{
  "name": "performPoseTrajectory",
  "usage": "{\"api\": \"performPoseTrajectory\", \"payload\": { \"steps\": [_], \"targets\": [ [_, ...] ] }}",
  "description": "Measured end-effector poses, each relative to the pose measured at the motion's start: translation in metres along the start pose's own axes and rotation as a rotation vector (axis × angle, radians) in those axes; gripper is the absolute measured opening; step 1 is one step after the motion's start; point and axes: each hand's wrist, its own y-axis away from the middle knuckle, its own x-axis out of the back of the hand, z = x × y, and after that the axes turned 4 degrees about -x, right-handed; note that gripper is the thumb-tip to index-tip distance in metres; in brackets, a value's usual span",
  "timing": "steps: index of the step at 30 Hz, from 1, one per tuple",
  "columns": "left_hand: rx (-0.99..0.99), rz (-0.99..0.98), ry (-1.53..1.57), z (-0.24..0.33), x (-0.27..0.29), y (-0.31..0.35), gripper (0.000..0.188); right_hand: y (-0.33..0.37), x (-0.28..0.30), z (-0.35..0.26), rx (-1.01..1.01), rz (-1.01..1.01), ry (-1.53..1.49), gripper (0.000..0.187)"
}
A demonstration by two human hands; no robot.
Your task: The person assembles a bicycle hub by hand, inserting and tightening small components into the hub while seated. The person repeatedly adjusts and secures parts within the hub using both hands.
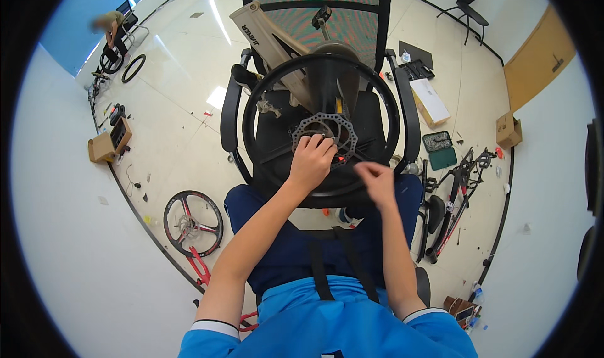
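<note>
ctr whl (327, 201): blk | brake disc (352, 135): silver-gry, holed patt. | frame (261, 37), 12 o'clk: off-wht, dk lettering | chair mesh (355, 24), 12 o'clk: gry-grn, reddish ripple | shirt (333, 326), 6 o'clk: brt blue, wht cuff bands | trousers (245, 207): navy | case (443, 159), 3 o'clk: dk grn | door (538, 56), 2 o'clk: tan | flr (189, 138): cream tiles, dk joints | 2nd whl (167, 219), 8 o'clk: blk/red

R hand (377, 180), ctr, was blurred; grip couldn't be verified. L hand (313, 163) hid pt. of brake disc (324, 117). Co-worker's head (100, 24), upper L, was blurred. Blk obj. (592, 169), R edge, was cut off.
</note>
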Motion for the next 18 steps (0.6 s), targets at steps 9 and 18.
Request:
{"api": "performPoseTrajectory", "payload": {
  "steps": [9, 18],
  "targets": [
    [0.045, 0.11, 0.037, 0.012, 0.004, -0.008, 0.015, -0.043, 0.035, -0.081, 0.143, -0.156, 0.051, 0.014],
    [0.213, 0.215, 0.082, 0.034, 0.015, 0.038, 0.017, 0.043, 0.006, -0.019, -0.012, -0.306, 0.144, 0.014]
  ]
}}
